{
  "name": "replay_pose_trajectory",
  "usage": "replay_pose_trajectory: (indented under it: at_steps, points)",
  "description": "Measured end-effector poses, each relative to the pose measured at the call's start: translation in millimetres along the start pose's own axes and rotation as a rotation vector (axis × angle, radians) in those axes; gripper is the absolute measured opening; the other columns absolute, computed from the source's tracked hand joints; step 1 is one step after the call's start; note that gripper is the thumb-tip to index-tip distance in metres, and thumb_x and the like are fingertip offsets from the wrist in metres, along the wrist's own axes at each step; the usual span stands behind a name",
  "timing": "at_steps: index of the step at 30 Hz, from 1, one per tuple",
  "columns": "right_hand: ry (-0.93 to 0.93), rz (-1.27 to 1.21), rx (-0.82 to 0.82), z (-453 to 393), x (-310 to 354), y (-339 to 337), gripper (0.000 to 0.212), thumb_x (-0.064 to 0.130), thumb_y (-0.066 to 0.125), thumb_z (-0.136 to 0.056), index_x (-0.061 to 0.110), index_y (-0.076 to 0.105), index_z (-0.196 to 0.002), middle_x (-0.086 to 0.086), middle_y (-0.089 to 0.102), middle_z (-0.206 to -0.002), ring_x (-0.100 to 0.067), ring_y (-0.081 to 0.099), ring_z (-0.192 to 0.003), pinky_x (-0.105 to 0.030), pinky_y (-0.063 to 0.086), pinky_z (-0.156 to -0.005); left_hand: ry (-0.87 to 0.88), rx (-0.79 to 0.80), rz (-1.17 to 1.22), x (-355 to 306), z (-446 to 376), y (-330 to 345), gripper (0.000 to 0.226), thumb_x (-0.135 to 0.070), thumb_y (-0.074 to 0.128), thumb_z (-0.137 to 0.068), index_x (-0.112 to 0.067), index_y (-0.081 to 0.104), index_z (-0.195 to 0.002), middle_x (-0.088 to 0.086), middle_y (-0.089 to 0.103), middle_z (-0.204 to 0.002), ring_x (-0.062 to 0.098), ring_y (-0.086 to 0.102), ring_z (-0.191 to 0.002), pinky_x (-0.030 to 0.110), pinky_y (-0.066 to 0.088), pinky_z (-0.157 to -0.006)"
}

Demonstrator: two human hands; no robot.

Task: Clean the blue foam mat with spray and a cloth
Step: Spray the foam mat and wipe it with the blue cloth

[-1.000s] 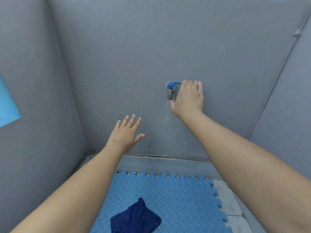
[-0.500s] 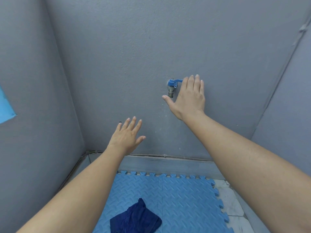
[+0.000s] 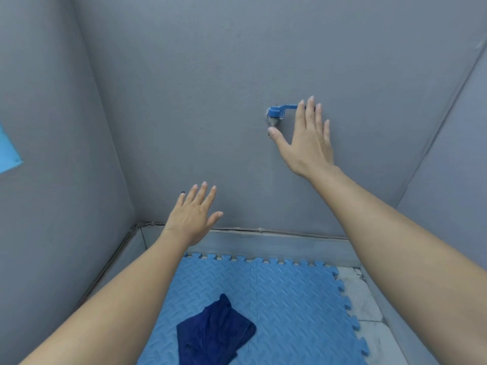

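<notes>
Blue interlocking foam mat (image 3: 290, 299) lies on the floor below a grey wall, crumpled dark-blue cloth (image 3: 213, 330) on it; right hand (image 3: 308, 143), fingers straight, reaches the blue-handled wall tap (image 3: 276, 113); left hand (image 3: 192, 219) hovers, fingers spread.

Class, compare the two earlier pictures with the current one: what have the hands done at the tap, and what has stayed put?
The right hand has opened: a second ago it was closed over the tap handle, now its fingers are straight, fingertips at the handle's end and thumb spread below the spout. The left hand stays open, raised before the wall. The cloth still lies on the mat.
</notes>
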State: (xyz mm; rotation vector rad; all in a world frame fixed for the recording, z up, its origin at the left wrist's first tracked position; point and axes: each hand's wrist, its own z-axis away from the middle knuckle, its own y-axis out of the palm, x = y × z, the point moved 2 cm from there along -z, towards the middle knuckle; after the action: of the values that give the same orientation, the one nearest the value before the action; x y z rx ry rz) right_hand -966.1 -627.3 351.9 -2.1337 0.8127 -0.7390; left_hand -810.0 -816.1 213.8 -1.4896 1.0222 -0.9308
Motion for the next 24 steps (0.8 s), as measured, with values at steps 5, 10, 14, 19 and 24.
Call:
replay_pose_trajectory:
  at_steps: [5, 10, 14, 19, 24]
  points:
    - [0.151, -0.199, 0.176, 188.6, -60.2, 123.0, 0.075, 0.059, 0.026, -0.097, 0.014, 0.017, -0.156, -0.004, 0.008, -0.165, -0.019, 0.002, -0.152, -0.043, 0.006, -0.123, 0.017, 0.217, 0.167, -34.4, 61.0, 100.5, 0.094, -0.072, -0.015, -0.078, -0.017, -0.006, -0.154, 0.002, -0.014, -0.161, 0.024, -0.011, -0.149, 0.041, 0.001, -0.119]
    - [0.463, 0.149, 0.674, 374.3, -166.0, 213.0, 0.077, 0.068, 0.015, -0.093, 0.025, 0.008, -0.157, -0.001, -0.004, -0.165, -0.023, 0.000, -0.152, -0.050, 0.007, -0.121, 0.082, 0.454, 0.226, -86.3, 144.5, 217.2, 0.096, -0.073, -0.017, -0.068, -0.025, -0.016, -0.151, -0.009, -0.033, -0.150, 0.020, -0.023, -0.146, 0.050, -0.016, -0.114]
    - [0.406, 0.187, 0.538, 396.7, -180.9, 220.3, 0.083, 0.066, 0.019, -0.086, 0.017, 0.038, -0.149, -0.009, 0.032, -0.158, -0.025, 0.026, -0.148, -0.045, 0.012, -0.120, 0.002, 0.324, 0.232, -62.9, 151.9, 271.7, 0.073, -0.075, 0.010, -0.090, -0.039, -0.006, -0.152, -0.015, -0.014, -0.159, 0.012, -0.019, -0.146, 0.050, -0.013, -0.114]
    - [0.398, 0.200, 0.525, 399.3, -181.1, 223.0, 0.078, 0.063, 0.023, -0.089, 0.018, 0.035, -0.151, -0.008, 0.029, -0.159, -0.023, 0.022, -0.149, -0.043, 0.008, -0.121, -0.451, 0.225, 0.189, 7.1, 81.5, 297.9, 0.061, -0.055, 0.015, -0.098, -0.034, 0.000, -0.153, -0.009, -0.008, -0.162, 0.016, -0.008, -0.149, 0.051, -0.008, -0.118]
    - [0.388, 0.221, 0.545, 397.6, -180.1, 223.3, 0.074, 0.062, 0.022, -0.094, 0.018, 0.028, -0.153, -0.006, 0.024, -0.161, -0.020, 0.015, -0.151, -0.042, 0.005, -0.122, -0.488, 0.172, 0.211, -6.6, 26.5, 309.4, 0.055, -0.039, 0.017, -0.102, -0.022, 0.012, -0.154, 0.003, 0.009, -0.163, 0.028, 0.001, -0.149, 0.047, -0.001, -0.120]
